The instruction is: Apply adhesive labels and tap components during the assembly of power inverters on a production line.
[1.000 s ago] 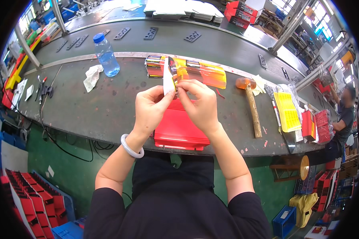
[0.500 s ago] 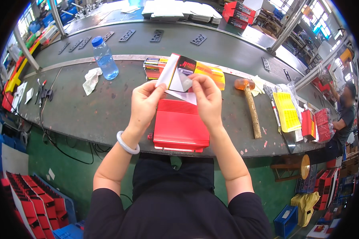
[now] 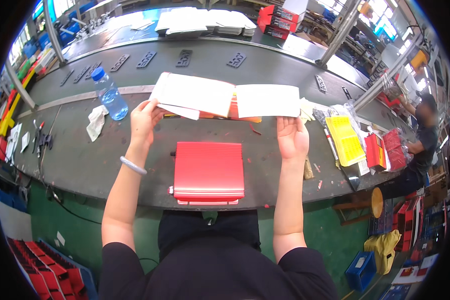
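My left hand (image 3: 144,122) pinches the left edge of some white papers (image 3: 195,94), with a loose lower sheet hanging beneath them. My right hand (image 3: 292,139) grips another white sheet (image 3: 268,101) from below, its fingers partly behind it. Both papers are held up nearly edge to edge above the bench; whether they are joined I cannot tell. Nearer to me, between my forearms, lies a red ribbed metal case (image 3: 209,170) with small fittings on its left side. The papers mostly hide the orange and yellow printed packets (image 3: 245,119) behind them.
At the left stand a water bottle (image 3: 111,95) and a crumpled tissue (image 3: 96,122), with pliers (image 3: 44,140) farther left. Right of my right hand are a mallet handle (image 3: 308,170), yellow sheets (image 3: 345,140) and a red box (image 3: 375,151). A conveyor (image 3: 210,62) carries dark plates; a co-worker (image 3: 425,125) stands far right.
My hands have moved apart, and the papers, folded close together before, are now spread out wide with white faces showing. The view has shifted, and the mallet's head is now covered.
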The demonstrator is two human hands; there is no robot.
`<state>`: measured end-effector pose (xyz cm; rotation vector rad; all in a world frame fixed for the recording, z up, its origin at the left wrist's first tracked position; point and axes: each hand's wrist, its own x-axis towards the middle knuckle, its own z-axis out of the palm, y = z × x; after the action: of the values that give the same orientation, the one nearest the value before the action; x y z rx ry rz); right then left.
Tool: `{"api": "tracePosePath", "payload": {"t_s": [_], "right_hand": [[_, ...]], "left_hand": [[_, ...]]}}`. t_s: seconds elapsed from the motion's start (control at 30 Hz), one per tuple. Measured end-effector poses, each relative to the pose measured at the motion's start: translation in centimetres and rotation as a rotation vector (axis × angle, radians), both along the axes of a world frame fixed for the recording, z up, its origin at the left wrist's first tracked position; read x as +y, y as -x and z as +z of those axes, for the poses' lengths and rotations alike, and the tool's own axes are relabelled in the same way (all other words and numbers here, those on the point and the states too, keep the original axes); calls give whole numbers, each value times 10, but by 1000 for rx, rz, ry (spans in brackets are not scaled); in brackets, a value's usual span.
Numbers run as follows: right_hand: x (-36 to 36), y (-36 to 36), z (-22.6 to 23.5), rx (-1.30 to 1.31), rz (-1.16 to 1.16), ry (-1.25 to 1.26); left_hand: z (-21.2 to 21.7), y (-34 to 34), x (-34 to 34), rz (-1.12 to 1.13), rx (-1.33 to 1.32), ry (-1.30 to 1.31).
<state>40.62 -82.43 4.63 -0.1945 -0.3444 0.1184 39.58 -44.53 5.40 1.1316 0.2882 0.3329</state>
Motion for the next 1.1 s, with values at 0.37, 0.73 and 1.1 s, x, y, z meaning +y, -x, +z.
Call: {"api": "tracePosePath", "payload": {"t_s": [0.37, 0.73, 1.1], "right_hand": [[74, 55, 40, 12, -822, 602], [128, 103, 49, -842, -1191, 1470], [93, 100, 17, -117, -552, 1070]], "left_hand": [[51, 43, -32, -164, -259, -942], [63, 85, -81, -490, -224, 105], [51, 113, -47, -349, -161, 1]]}}
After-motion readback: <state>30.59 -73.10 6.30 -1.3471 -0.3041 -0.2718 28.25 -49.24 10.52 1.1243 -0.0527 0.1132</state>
